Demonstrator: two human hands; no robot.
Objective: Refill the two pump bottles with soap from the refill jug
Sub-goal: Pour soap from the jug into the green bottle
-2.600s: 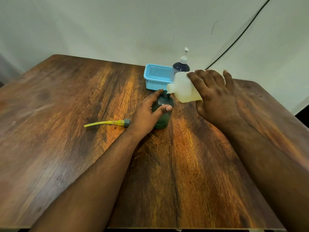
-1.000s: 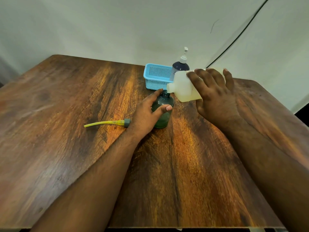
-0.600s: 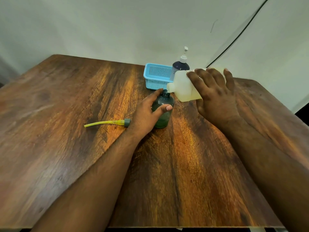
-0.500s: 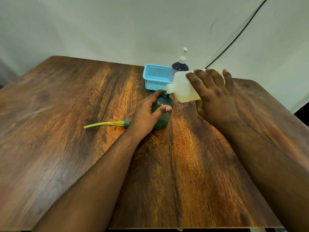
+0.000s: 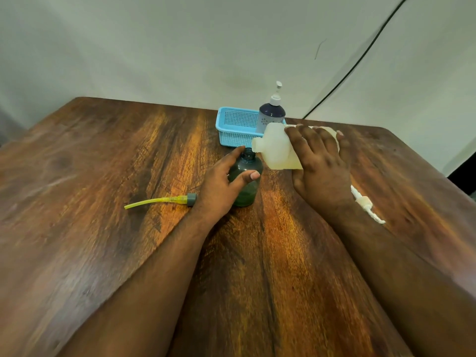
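Note:
A dark green bottle [image 5: 246, 181] stands open-necked at mid-table, and my left hand [image 5: 222, 184] wraps around it from the left. My right hand [image 5: 318, 163] grips a whitish refill jug [image 5: 277, 148], tipped on its side with its spout just above the green bottle's neck. Behind it a dark purple pump bottle [image 5: 271, 115] with a white pump stands upright beside the basket. A yellow dip tube with a grey cap [image 5: 164, 200] lies on the table to the left. A white pump head [image 5: 365, 204] lies to the right, partly behind my right wrist.
A light blue plastic basket [image 5: 235, 126] sits at the back of the wooden table [image 5: 103, 202], touching the purple bottle. A black cable runs up the wall at the right. The table's right edge slants close to my right forearm.
The view has shifted slightly and the white pump head beside my right wrist has come into sight. Both hands, the jug and the green bottle keep their positions.

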